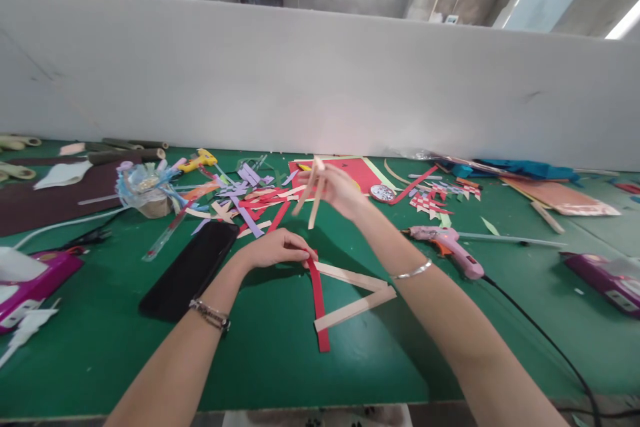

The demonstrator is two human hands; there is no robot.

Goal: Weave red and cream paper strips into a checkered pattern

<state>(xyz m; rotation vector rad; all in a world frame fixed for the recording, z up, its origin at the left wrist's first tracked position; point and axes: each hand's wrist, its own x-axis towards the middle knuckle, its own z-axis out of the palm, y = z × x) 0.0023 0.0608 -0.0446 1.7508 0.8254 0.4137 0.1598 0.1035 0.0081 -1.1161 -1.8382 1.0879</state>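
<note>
My left hand (281, 249) pinches the upper end of a red paper strip (319, 307) that lies on the green table. A folded cream paper strip (357, 307) forms a sideways V across the red one, its fold pointing right. Raised above the table, my right hand (337, 188) holds another folded cream paper strip (315, 203) between its fingertips, with two ends hanging down. Behind the hands lies a pile of loose red, purple and cream strips (250, 203).
A black phone (193, 273) lies left of my left hand. To the right rests a pink glue gun (450, 247) with a black cord. Red-and-white woven paper pieces (430, 203) lie behind it. A yellow glue gun (200, 160) is at back left, before a white partition (320, 80).
</note>
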